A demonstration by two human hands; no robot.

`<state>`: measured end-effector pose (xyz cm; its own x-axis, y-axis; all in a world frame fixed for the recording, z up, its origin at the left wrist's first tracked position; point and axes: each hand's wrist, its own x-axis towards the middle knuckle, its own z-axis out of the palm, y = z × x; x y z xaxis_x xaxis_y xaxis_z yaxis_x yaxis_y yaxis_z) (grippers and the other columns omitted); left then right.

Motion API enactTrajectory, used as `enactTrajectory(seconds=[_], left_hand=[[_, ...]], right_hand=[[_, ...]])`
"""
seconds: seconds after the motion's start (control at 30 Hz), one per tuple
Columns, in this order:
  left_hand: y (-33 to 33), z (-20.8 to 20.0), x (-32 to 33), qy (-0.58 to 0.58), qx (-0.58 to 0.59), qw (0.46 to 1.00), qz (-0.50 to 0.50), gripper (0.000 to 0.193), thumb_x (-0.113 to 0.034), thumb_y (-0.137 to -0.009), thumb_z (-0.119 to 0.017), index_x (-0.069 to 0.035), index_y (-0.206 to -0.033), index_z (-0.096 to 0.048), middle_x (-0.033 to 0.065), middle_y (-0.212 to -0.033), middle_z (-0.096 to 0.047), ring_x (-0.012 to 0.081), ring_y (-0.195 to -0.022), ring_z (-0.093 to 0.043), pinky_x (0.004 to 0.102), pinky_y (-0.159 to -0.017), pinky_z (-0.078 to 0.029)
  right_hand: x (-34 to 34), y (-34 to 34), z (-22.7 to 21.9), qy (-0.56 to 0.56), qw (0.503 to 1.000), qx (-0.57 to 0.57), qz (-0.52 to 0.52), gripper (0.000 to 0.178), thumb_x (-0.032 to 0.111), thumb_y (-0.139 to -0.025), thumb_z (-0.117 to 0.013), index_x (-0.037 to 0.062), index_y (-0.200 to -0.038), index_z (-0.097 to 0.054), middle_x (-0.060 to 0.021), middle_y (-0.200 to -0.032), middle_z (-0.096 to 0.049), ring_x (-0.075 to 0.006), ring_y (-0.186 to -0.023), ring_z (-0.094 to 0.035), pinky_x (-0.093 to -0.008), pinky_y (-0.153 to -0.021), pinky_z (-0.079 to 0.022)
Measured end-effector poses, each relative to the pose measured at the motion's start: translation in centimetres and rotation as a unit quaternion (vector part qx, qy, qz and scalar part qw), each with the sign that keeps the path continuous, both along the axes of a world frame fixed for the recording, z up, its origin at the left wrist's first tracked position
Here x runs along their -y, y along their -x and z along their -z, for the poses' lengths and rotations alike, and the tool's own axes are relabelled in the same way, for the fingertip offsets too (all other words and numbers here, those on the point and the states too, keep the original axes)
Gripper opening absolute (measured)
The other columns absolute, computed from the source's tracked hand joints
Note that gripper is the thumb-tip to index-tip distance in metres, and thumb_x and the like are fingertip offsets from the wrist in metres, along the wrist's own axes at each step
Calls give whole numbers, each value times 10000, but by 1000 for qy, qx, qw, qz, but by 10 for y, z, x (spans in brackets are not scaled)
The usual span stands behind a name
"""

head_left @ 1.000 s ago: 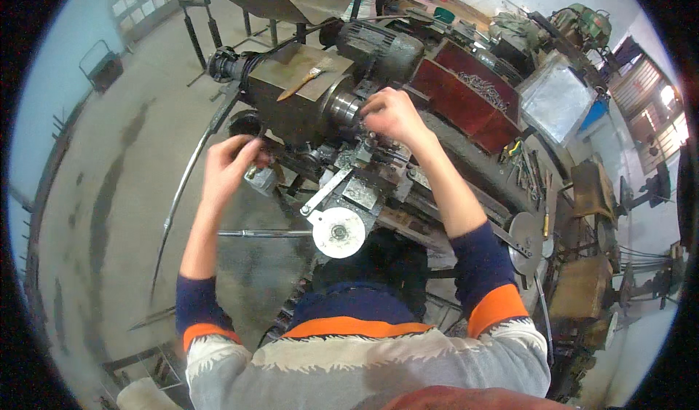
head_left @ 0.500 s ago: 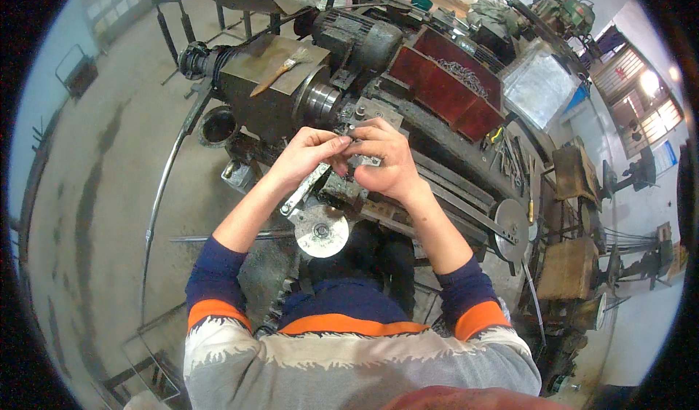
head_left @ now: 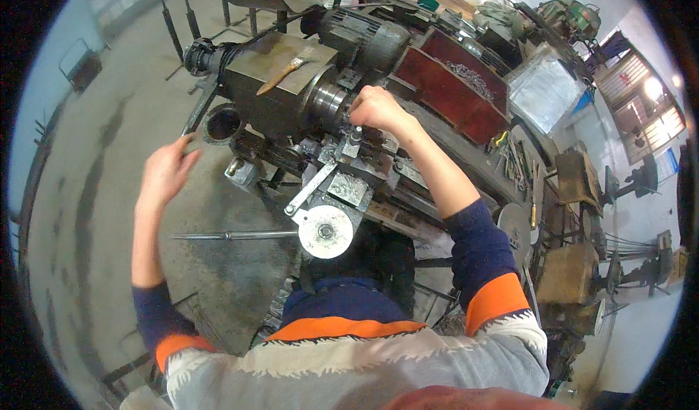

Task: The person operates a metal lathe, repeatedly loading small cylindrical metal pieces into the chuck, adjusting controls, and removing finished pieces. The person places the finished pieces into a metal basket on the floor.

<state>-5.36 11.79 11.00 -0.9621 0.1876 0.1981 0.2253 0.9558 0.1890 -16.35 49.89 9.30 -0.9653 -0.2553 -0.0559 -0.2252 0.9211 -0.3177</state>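
My right hand [head_left: 377, 109] is at the front of the lathe's round steel chuck [head_left: 329, 105], fingers curled together; what they pinch, if anything, is hidden. Out to the left, my left hand [head_left: 166, 168] is closed over the long metal lever [head_left: 198, 108] that slants down from the machine's left end. My forearm covers the lever's lower part. Just below my right hand stands the tool post [head_left: 352, 145] on the carriage. Nearer to me are a flat handle bar [head_left: 312, 188] and a pale round handwheel disc [head_left: 325, 231], neither touched.
A wooden-handled brush [head_left: 279, 75] lies on the headstock cover [head_left: 262, 60]. Behind the bed are a motor [head_left: 364, 37] and a dark red bin [head_left: 444, 104] with small metal pieces. Hand tools [head_left: 518, 164] lie at the right. A horizontal rod [head_left: 233, 235] sticks out leftward.
My hands were together above the tool post and have parted. The left has swung out left to the lever; the right has moved up to the chuck.
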Motion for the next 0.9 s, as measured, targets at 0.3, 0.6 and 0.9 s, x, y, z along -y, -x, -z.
enactTrajectory(seconds=[0.3, 0.6, 0.9], left_hand=[[-97, 78, 102, -36, 92, 972, -211, 262, -227, -777, -600, 13, -855, -529, 218, -685, -570, 379, -702, -577, 448, -607, -438], [-40, 120, 189, 196, 10, 952, -235, 126, -104, -695, -594, -19, -788, -585, 186, -707, -599, 336, -695, -599, 433, -639, -481], [64, 121, 310, 266, -57, 933, -237, 68, -78, -709, -525, -44, -730, -579, 164, -728, -613, 305, -706, -615, 396, -626, -496]], right_hand=[[2, 22, 26, 94, 995, 32, -30, 330, 196, -554, -583, 7, -806, -683, -183, -748, -648, -257, -700, -647, -322, -696, -500], [17, 10, 12, 57, 998, 28, -9, 288, 188, -569, -585, -14, -757, -669, -187, -679, -627, -248, -627, -635, -331, -618, -494], [12, 21, 35, 75, 995, -72, 8, 242, 265, -567, -601, 39, -633, -658, -188, -661, -603, -355, -612, -588, -416, -605, -478]])
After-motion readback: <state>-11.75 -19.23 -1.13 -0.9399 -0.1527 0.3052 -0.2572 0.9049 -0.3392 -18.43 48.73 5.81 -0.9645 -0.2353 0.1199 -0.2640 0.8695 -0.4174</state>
